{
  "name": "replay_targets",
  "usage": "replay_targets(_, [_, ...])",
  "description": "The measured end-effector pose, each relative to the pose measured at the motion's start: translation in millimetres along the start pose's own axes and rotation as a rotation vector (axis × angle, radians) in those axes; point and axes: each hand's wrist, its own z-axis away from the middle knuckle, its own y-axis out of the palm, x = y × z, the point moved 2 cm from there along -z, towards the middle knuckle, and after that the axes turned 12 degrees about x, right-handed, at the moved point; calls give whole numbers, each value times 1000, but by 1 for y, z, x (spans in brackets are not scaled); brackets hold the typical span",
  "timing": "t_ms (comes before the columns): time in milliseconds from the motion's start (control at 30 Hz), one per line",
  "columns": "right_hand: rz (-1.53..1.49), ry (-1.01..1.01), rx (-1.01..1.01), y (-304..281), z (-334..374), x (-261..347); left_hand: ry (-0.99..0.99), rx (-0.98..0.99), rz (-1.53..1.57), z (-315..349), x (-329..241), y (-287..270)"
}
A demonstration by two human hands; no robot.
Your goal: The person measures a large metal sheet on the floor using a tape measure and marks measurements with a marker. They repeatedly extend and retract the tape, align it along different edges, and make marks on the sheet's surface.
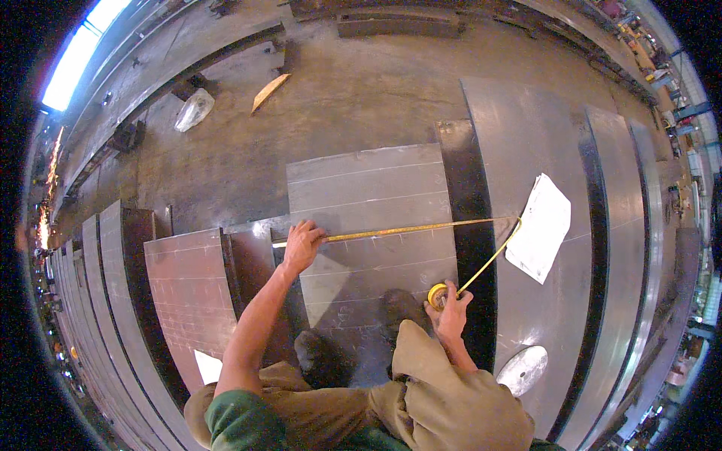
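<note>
A yellow tape measure (pixel 438 296) is in my right hand (pixel 450 314), its fingers wrapped round the case. From there the yellow blade (pixel 391 231) runs up to the right, bends sharply beside the white papers, and comes back leftward across a grey steel plate (pixel 368 180). My left hand (pixel 303 244) pinches the blade at the plate's left edge, and a short end sticks out past the fingers. Several pale chalk lines cross the plate, with small marks along them. My boots (pixel 316 357) stand on its near part.
White paper sheets (pixel 540 229) lie on a long steel plate (pixel 526 150) at the right, with a round pale disc (pixel 523 370) nearer me. A reddish marked plate (pixel 192 282) stands at the left. Dark gaps separate the plates. Sparks (pixel 50 188) fly at the far left.
</note>
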Motion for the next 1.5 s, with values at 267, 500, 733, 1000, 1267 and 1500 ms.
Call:
replay_targets(267, [-67, 139, 13, -15, 3, 21, -10, -74, 67, -21, -35, 15])
replay_targets(500, [-15, 64, -58, -9, -3, 8, -21, -52, 87, -26, -45, 12])
replay_targets(733, [4, 65, -53, -11, -3, 9, -36, -17, 92, -27, -51, 5])
replay_targets(1000, [-31, 57, -64, -5, -4, 3, -33, -7, 106, -29, -45, 10])
replay_targets(1267, [-15, 102, -26, -5, -6, 6, -54, 20, 107, -29, -47, 6])
replay_targets(1500, [-11, 71, -53, -4, -4, 4, -64, 57, 106, -30, -47, 5])
